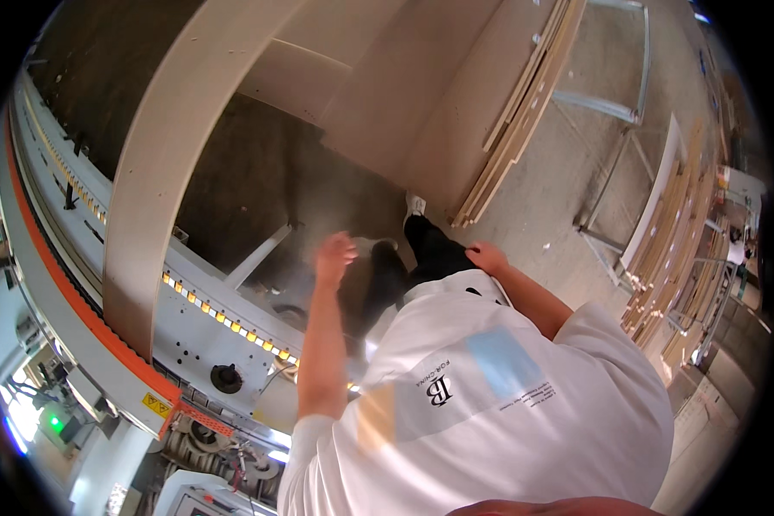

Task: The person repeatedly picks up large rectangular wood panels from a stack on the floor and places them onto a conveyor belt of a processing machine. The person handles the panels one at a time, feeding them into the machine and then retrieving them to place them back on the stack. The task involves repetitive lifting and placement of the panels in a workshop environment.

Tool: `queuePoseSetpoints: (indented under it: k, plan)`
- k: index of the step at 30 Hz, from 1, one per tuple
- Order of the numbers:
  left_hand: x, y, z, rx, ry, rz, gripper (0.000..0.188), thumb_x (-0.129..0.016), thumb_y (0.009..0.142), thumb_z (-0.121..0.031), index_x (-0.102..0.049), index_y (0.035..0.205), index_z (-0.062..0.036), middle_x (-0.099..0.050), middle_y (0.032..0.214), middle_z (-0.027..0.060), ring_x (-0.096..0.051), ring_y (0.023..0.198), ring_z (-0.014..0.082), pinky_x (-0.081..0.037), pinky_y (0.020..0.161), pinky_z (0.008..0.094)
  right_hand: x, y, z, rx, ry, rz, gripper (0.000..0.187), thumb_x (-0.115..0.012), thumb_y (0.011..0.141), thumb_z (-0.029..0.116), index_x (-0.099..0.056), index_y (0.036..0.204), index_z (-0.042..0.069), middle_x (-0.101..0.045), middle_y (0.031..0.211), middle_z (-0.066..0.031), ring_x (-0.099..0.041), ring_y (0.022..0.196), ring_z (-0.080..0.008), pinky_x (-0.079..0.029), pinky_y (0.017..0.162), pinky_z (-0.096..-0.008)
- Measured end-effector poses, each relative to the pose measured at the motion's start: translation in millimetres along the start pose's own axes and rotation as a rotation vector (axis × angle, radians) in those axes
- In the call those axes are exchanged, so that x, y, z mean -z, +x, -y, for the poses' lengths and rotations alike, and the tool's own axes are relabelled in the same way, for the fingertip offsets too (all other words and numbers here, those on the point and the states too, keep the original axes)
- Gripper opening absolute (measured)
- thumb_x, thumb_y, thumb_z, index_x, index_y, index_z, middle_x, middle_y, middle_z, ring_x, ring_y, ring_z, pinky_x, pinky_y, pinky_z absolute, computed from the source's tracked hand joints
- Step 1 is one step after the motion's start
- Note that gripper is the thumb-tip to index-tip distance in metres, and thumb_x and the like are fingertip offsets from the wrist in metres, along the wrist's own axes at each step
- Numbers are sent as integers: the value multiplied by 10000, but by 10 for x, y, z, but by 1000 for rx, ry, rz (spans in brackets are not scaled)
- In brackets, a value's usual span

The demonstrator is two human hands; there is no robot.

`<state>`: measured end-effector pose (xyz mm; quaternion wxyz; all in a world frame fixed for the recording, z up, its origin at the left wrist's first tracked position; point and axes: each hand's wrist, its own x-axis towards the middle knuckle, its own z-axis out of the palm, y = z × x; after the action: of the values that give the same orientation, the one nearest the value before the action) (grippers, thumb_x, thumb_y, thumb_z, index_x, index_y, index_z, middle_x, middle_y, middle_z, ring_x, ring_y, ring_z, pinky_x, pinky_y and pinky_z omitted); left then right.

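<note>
My left hand (335, 256) is raised in front of the machine's pale side, its fingers loosely bent and slightly blurred, with nothing visible in them. My right hand (488, 258) hangs beside my dark trouser leg (437, 249), fingers loose and no object showing. A long pale board (159, 163) lies across the machine (232, 322) to the left, with its near end at the orange-edged strip (142, 370). Neither hand touches the board.
Large brown panels (404, 95) lie ahead, with stacked narrow boards (525, 103) along their right edge. Metal frames (606, 107) stand on the floor farther right, near a pile of long strips (671, 232). A grey support bar (258, 256) juts from the machine.
</note>
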<state>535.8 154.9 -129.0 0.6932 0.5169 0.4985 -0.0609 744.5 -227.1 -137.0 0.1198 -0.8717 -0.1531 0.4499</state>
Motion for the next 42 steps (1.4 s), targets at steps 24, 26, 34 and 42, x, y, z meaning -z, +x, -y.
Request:
queuePoseSetpoints:
  k: [24,26,34,42]
  plan:
    - [-2559,3186,1009,654,-514,-356,498,-603,948,-226,-486,1401,-58,-487,1443,138,-461,1308,336,-359,1080,553,-514,-832,-1526,-573,763,-199,249,-671,908,294,-713,992,64,-701,819,-60,-641,766,-123,-504,722,-280]
    - [-2622,3106,948,698,-487,-353,530,-629,936,-232,-469,1425,-104,-442,1482,114,-423,1355,316,-366,1079,570,-554,-849,-1453,-607,818,-190,209,-668,921,251,-707,978,54,-664,799,1,-599,764,-77,-484,720,-239]
    - [-2570,2793,791,452,-485,-196,531,-762,879,-236,-530,1337,-103,-523,1379,103,-494,1255,280,-432,985,543,-755,-893,-1265,-613,849,-220,194,-676,920,235,-712,997,61,-700,881,-12,-631,823,-103,-510,782,-270]
    - [-2077,2720,705,231,-94,23,341,-803,860,-202,-645,1129,-63,-675,984,18,-654,864,176,-542,690,343,-548,-816,-1080,-487,596,-233,287,-661,889,346,-719,1025,100,-726,918,-84,-687,845,-231,-539,799,-353]
